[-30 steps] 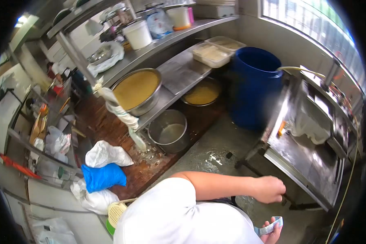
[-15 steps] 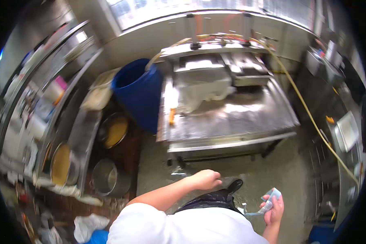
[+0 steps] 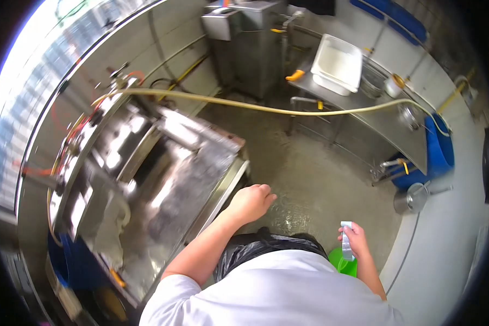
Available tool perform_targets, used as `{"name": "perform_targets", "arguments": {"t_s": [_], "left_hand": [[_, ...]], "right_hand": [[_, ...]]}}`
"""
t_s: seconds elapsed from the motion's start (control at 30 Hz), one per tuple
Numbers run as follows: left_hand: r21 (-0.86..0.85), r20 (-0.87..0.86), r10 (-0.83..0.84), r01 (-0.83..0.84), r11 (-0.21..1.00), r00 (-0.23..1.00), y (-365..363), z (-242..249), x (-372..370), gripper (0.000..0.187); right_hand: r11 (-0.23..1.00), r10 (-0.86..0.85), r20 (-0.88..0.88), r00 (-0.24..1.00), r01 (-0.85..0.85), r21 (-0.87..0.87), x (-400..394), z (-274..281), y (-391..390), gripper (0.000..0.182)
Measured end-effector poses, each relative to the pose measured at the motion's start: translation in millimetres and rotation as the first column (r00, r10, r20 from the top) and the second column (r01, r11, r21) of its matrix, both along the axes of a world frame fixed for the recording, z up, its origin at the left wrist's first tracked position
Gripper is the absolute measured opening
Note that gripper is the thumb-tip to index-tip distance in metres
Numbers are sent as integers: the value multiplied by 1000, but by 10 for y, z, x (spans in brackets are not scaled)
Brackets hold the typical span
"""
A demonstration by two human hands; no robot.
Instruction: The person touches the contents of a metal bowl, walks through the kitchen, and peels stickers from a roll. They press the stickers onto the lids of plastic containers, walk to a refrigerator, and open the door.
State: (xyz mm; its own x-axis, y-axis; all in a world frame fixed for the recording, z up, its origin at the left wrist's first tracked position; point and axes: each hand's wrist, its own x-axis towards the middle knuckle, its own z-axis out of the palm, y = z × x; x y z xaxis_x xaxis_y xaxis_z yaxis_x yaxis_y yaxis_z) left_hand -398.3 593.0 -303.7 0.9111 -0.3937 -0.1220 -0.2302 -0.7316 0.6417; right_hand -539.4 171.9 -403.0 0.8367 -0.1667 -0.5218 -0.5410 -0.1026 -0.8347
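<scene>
My left hand (image 3: 251,204) hangs in front of my body, its fingers loosely curled and nothing showing in them. Nearest to it is the front edge of the wet steel table (image 3: 171,209). My right hand (image 3: 355,239) is closed on a pale blue strip (image 3: 346,242), thin and crinkled, hanging down from the fingers. Its exact kind is not clear. Below that hand, partly hidden by the strip and my shirt, stands a bright green container (image 3: 338,263).
A yellow hose (image 3: 244,104) stretches from the steel table to the far bench (image 3: 388,127). White tubs (image 3: 337,64) sit on that bench, with a blue bin (image 3: 439,149) at its end. A metal pot (image 3: 410,200) lies by the right wall. The floor (image 3: 309,163) looks wet.
My view has turned to the right, so the steel table now lies on the left and the bench ahead. My right hand still holds the pale blue strip, now hanging straighter. The green container has appeared.
</scene>
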Motion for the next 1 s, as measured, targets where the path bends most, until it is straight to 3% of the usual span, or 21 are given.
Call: {"name": "perform_targets", "arguments": {"t_s": [0.1,0.2,0.33,0.4,0.47,0.67,0.83,0.9,1.0], "left_hand": [[-122,110,-198,211,970,974,-635,-41,649,28],[-232,40,-282,284,931,959,-1121,-163,1229,26],[-349,-75,-215,177,920,974,-1531,-381,1989,23],[-375,-337,-101,-36,926,936,-1648,-507,2377,25],[-392,-366,-50,-105,914,929,-1799,-359,2711,26],[-524,-336,101,-275,806,936,-1841,47,3599,29],[-486,-332,256,-397,779,908,-1618,78,4247,25],[-489,-293,291,-405,773,911,-1385,-48,4600,24],[-380,-273,352,-436,816,895,-918,-123,5241,27]], "right_hand": [[996,-87,20,996,87,-30,392,-114,-206,24],[989,-130,116,985,120,89,1082,77,-148,26],[963,88,385,919,-178,203,2326,668,-7,25],[946,172,540,824,-290,142,2886,827,-26,27],[940,229,678,699,-340,33,3413,1013,-45,25],[799,386,657,648,-591,114,4545,1329,-120,37],[711,441,665,602,-687,149,5245,1374,-22,41],[682,424,621,659,-683,260,5494,1393,77,41],[660,447,607,657,-700,271,5875,1366,264,40]]}}
